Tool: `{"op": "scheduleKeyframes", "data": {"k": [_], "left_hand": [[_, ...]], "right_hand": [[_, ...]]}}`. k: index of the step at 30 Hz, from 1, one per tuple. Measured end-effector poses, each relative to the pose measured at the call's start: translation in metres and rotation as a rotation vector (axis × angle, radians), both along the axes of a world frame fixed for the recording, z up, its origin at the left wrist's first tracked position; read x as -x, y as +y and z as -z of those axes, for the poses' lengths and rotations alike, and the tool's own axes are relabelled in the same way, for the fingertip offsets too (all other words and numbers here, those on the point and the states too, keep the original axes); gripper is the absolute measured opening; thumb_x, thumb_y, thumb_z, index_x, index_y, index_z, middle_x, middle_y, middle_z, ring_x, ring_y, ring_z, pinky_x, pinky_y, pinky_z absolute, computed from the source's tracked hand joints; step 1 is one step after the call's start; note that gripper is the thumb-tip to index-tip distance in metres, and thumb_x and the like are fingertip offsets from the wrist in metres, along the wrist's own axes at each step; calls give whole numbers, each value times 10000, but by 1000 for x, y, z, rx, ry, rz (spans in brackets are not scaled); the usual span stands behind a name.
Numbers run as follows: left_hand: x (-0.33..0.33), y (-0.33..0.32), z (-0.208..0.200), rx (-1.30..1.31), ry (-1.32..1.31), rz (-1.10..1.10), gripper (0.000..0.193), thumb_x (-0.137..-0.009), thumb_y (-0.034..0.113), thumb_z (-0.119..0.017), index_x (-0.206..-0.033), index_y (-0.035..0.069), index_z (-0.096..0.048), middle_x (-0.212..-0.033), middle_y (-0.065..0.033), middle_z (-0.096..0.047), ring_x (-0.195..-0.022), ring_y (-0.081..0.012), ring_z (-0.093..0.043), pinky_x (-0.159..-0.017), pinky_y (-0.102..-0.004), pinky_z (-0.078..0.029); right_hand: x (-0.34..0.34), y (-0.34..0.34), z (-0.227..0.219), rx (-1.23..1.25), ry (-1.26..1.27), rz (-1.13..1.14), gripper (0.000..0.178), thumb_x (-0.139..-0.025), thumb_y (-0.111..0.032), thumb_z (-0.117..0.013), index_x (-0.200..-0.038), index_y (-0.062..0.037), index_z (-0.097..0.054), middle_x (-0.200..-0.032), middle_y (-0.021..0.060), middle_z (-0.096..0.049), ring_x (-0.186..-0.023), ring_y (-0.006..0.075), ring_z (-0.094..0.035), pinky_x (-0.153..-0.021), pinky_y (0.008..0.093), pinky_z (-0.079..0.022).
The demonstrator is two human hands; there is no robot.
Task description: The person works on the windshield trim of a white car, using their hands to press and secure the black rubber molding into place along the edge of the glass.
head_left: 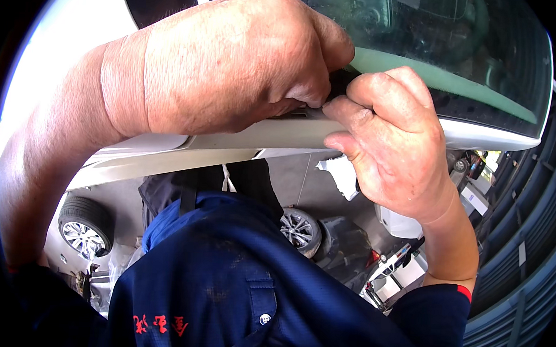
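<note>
Both hands meet at the lower edge of a car's window glass (448,44), above the white body panel (475,135) that runs beneath it. My left hand (258,65) is closed, knuckles up, its fingers curled down against the dark strip along the glass edge. Whatever those fingers grip is hidden behind the hand. Close beside it, my right hand (396,139) is closed too, fingers bent toward the left fingertips and thumb below them. A bit of dark material (340,81) shows between the hands; its kind cannot be made out.
Below lie a wheel with a silver rim (85,229) on the left and another wheel (300,231) near the middle. Beside that stands a dark car part (346,249). A white sheet (341,175) hangs under my right hand. Blue-grey ribbed panels (518,274) line the right side.
</note>
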State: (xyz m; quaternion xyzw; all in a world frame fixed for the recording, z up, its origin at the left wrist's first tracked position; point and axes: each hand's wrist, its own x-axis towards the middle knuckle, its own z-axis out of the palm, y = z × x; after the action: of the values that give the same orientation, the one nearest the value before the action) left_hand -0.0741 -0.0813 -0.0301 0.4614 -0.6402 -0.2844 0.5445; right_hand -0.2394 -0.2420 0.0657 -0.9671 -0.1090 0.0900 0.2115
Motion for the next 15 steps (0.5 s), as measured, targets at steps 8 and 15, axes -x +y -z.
{"op": "scheduleKeyframes", "data": {"k": [8,15], "left_hand": [[-5,0,-2,24,-27,42,128,-743,-38,-797,-865,-21,-760,-833,-108,-605,-805,-301,-688,-659,-382,-529],[-13,-10,-3,20,-190,72,114,-737,9,-804,-833,-1,-743,-849,-106,-603,-775,-313,-666,-655,-385,-536]], "right_hand": [[-2,-2,-1,-9,1,0,384,-642,-93,-853,-1002,-5,-751,-955,108,-619,-836,312,-581,-765,420,-489],[-2,-3,0,-13,-2,7,386,-651,-111,-856,-1010,-10,-758,-951,109,-627,-833,310,-583,-771,417,-486]]}}
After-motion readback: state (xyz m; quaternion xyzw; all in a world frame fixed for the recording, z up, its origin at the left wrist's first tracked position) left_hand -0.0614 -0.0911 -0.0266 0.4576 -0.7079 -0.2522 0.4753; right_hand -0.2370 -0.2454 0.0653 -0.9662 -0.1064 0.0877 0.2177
